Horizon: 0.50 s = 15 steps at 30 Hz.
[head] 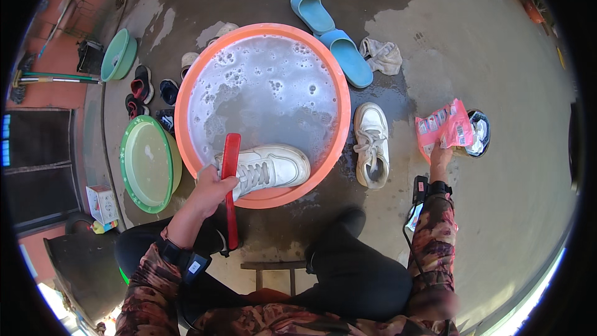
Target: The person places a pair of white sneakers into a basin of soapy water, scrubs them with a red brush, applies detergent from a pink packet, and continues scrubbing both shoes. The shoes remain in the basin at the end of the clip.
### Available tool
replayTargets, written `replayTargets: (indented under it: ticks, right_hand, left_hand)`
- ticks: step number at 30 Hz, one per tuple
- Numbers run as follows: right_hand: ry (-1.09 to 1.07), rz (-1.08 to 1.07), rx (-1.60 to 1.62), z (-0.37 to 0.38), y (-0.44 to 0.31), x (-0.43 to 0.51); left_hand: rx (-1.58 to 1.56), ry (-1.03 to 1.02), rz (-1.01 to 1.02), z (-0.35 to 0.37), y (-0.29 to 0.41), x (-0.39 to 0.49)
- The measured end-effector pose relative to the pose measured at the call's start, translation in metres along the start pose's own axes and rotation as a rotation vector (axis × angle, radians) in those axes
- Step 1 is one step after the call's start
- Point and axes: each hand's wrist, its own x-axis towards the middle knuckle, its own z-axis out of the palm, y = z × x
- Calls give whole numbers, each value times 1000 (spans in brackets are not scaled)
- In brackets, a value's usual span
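Note:
My left hand (213,190) grips a long red plastic handle, likely of a brush (231,158), its thumb laid across it. The same hand is at the heel of a white lace-up sneaker (282,165), which lies on its side at the near rim of an orange basin (346,112) of foamy water. Part of that sneaker is hidden behind the red handle and my hand. Off to the right, my right hand (440,156) holds a pink printed plastic bag (438,123) by its lower part. A second white sneaker (371,144) stands on the ground between basin and bag.
Blue slides (350,58) and a crumpled cloth (382,56) lie beyond the basin. Touching the bag is a small bin (485,133) holding white crumpled material. On the left are a green basin (151,168) of water, dark shoes (142,84) and another green basin (122,56).

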Motion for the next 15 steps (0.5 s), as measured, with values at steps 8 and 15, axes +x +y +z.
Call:
replayTargets:
  ticks: [8, 15]
  right_hand:
    - [-183, -264, 347, -142, -79, -47]
    - [-404, -606, 357, -300, -222, -107]
  left_hand:
    - [190, 237, 151, 13, 6, -11]
    - [673, 31, 474, 15, 12, -37]
